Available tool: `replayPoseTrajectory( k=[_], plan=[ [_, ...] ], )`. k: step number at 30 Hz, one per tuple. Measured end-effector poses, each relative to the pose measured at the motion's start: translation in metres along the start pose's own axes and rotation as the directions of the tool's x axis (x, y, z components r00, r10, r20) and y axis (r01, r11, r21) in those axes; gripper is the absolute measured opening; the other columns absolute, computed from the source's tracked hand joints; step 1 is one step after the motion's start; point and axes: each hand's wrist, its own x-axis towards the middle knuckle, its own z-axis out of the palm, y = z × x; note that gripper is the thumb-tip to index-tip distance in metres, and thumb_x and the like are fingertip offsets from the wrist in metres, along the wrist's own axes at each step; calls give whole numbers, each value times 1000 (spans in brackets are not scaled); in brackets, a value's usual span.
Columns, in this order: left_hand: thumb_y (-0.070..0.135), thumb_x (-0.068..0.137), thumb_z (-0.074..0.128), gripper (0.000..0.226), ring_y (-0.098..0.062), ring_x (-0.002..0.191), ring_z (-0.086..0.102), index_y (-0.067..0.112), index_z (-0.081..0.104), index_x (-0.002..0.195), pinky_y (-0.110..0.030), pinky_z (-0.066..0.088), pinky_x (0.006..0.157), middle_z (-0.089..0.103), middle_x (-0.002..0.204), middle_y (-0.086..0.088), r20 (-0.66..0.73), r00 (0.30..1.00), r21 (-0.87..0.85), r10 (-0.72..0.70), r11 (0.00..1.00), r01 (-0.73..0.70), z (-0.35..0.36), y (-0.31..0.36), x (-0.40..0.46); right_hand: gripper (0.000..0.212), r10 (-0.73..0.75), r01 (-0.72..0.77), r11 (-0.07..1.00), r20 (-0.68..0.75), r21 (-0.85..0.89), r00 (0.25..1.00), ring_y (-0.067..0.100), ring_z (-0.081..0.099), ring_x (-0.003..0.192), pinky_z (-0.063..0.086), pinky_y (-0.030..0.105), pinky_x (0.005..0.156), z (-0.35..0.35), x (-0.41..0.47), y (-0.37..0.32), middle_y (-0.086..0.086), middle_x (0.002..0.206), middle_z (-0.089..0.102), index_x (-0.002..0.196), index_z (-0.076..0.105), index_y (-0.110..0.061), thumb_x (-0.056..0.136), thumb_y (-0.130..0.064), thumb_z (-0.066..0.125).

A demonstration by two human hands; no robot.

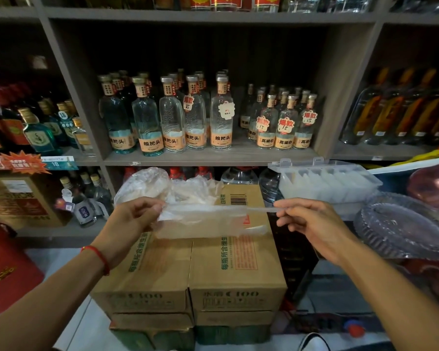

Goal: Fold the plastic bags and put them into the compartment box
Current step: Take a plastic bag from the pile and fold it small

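A shelf (213, 158) of bottles (173, 117) is seen behind stacked cartons (213, 269), on whose far edge loose bags (162, 186) are heaped. The compartment box (325, 183) lies open at the right, beside a clear lid (401, 229). A plastic bag (208, 219) is stretched lengthwise left to right above the cartons, pinched by the left hand (132, 221) and right hand (312, 221).

bare arms, red string bracelet (96, 254) L wrist
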Motion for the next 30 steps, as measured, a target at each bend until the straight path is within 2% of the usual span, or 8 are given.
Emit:
replayPoseTrajectory(
  k=[4,7,11,16,18,22,25,30],
  plan=[
    [35,103,54,38,-21,83,66,-2,65,100,-34,63,76,59,92,-12,70,970,-362,-233,900,243,10,6,4,27,-27,27,999,12,25,1000,25,78,97,60,21,70,2,2,-2,17,104,79,115,78,-9,91,2,69],
    [36,91,67,50,-22,96,67,2,65,127,-36,64,83,64,112,-14,151,957,-435,-249,852,290,13,9,4,31,-26,28,999,-48,24,998,24,78,92,59,19,68,6,5,-3,17,98,79,107,80,-9,77,-17,78],
    [19,94,68,38,-21,88,67,-1,66,126,-26,62,72,67,116,-15,43,982,-364,-183,912,186,24,9,6,14,-21,21,1000,-146,-6,989,17,73,71,55,20,56,10,7,-1,10,87,79,99,82,-8,91,-16,75],
    [20,101,64,21,-20,74,60,5,72,89,-37,58,72,64,81,-6,-159,986,-242,-60,970,21,24,9,11,10,-60,13,985,-271,-174,961,16,69,81,55,30,76,10,10,0,-2,88,77,91,83,-26,94,-31,75],
    [19,103,61,23,-16,62,59,7,69,84,-33,57,65,59,66,-1,-210,977,-168,40,983,-77,26,12,10,14,-121,72,979,-257,-192,959,13,72,80,57,27,71,14,11,-2,-1,89,78,87,82,-28,97,-28,72],
    [21,108,52,29,-16,42,47,4,60,86,-24,43,42,50,50,-1,-309,937,-130,164,968,-212,35,23,12,16,-221,163,961,-263,-225,939,7,63,62,52,21,57,21,13,-6,-4,73,72,88,79,-21,100,-24,69],
    [27,108,52,25,-10,45,42,9,63,93,-21,37,42,47,53,-1,-378,882,-6,281,952,-306,39,31,12,21,-269,152,910,-268,-387,925,3,61,60,52,24,61,20,15,-10,-3,70,71,85,77,-23,101,-29,66],
    [32,108,50,23,-9,44,46,17,65,98,-17,37,45,51,52,-3,-275,828,135,488,873,-469,39,50,5,10,-523,242,727,-290,-642,802,-11,61,90,50,22,79,25,6,-32,-23,95,66,103,68,-36,102,-43,60]
  ],
)
